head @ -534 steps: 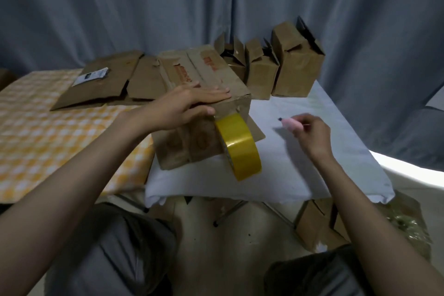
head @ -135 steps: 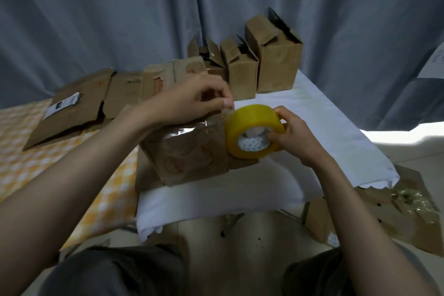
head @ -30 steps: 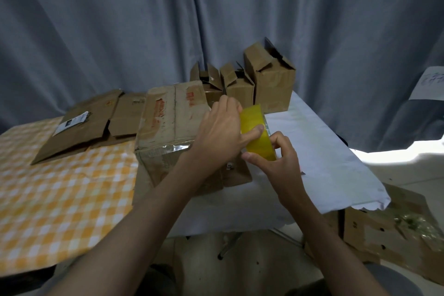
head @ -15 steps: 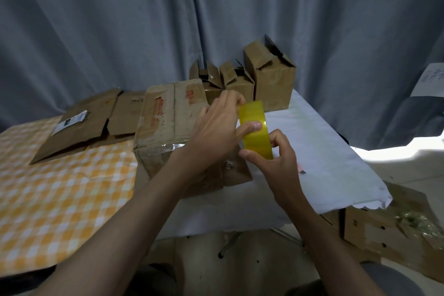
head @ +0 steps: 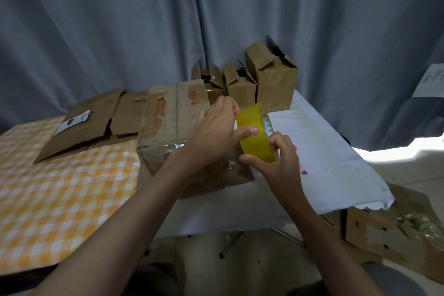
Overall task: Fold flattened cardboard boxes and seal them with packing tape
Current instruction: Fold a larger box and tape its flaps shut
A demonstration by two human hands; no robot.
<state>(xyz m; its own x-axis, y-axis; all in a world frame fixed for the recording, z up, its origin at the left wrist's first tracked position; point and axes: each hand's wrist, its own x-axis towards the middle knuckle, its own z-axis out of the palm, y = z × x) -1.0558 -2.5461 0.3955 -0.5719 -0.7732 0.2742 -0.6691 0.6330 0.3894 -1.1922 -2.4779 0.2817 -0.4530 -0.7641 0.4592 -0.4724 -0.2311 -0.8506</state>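
While the right hand (head: 281, 163) grips a yellow packing tape roll (head: 255, 137), the left hand (head: 216, 132) pinches its surface beside a cardboard box (head: 168, 122).

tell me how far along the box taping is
Done: three folded boxes stand at the back, top flaps still up. In hand: both the left hand and the right hand hold the yellow tape roll beside the big box. Left: flat cardboard on the checked cloth.
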